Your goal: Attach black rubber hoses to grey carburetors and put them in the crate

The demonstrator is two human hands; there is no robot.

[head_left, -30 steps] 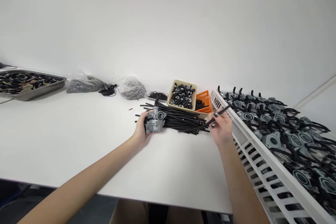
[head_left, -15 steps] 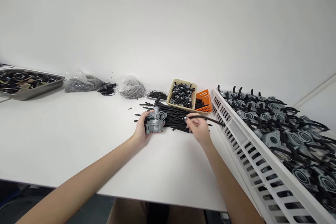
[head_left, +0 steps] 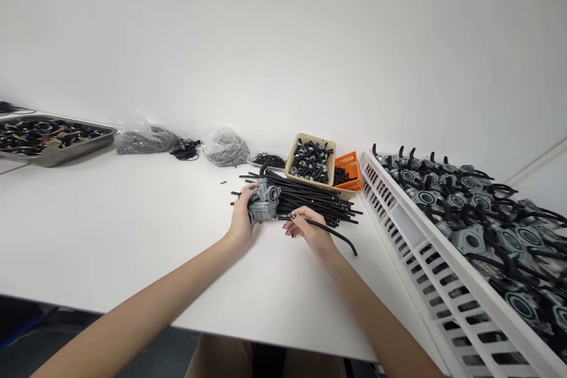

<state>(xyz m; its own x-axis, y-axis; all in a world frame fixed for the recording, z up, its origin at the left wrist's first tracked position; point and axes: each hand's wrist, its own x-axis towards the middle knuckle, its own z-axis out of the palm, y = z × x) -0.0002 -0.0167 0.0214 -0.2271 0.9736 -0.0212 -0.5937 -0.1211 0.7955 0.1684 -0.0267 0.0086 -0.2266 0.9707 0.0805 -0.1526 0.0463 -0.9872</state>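
The white tabletop (head_left: 110, 218) carries all the work items. At its right stands a slotted white crate (head_left: 410, 227) filled with metal units (head_left: 472, 239), many with black hoses showing among them. At the far left is a metal tray (head_left: 84, 149) of mixed dark parts.

A pile of straight black hoses (head_left: 305, 194) lies directly behind the work position. Behind the pile are a cream basin (head_left: 291, 156) of hose-and-metal pieces and, adjoining it, an orange basket (head_left: 349, 161) of short black parts.

The left hand (head_left: 241, 215) is closed around the left side of a carburetor (head_left: 264, 207), holding it upright above the tabletop, in front of the hose pile. The right hand (head_left: 314, 236) pinches a single black hose (head_left: 330, 228) near one end; the free end curves down to the right.

Status: a short black elbow (head_left: 263, 169) is already in place on top of the carburetor. The pinched end of the hose is at the carburetor's lower right side. This joint is judged to be under way; whether the hose is seated cannot be told. Many loose hoses are still in the pile.
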